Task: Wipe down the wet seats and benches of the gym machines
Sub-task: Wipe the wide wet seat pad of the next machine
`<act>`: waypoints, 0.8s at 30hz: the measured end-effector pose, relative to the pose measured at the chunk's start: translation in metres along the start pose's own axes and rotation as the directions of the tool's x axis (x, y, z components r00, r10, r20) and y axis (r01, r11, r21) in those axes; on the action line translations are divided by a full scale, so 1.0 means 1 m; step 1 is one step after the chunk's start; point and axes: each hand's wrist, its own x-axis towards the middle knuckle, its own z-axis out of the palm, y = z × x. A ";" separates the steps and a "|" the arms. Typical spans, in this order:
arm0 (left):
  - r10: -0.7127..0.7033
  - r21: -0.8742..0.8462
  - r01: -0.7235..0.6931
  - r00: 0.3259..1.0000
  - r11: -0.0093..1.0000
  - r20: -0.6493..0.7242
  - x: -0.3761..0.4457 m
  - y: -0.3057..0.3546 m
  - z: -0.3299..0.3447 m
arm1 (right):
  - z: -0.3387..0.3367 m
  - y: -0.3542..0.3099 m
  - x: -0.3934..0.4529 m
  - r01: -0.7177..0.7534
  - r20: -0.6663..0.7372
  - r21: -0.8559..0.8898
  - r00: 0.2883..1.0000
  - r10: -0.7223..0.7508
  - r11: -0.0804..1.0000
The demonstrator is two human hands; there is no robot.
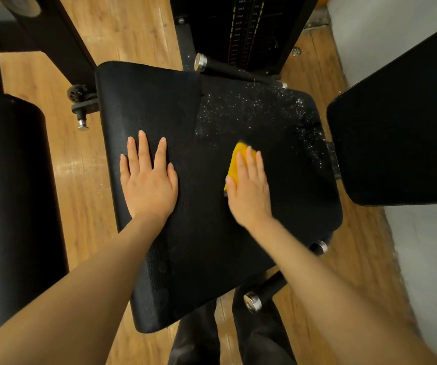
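Wooden flooring surrounds the bench (159,106); left hand (149,180) rests flat, right hand (249,191) presses flat-fingered on a yellow sponge (235,164), probably soft and light.

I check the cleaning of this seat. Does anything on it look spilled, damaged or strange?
Yes. Water droplets speckle the far right part of the black seat, beyond the yellow sponge under the right hand. The part under the left hand looks dry. No damage shows.
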 end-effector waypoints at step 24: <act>-0.010 0.018 0.009 1.000 1.000 0.026 0.001 0.001 -0.002 | 0.015 -0.026 -0.042 0.041 0.027 0.000 0.999 -0.041 0.999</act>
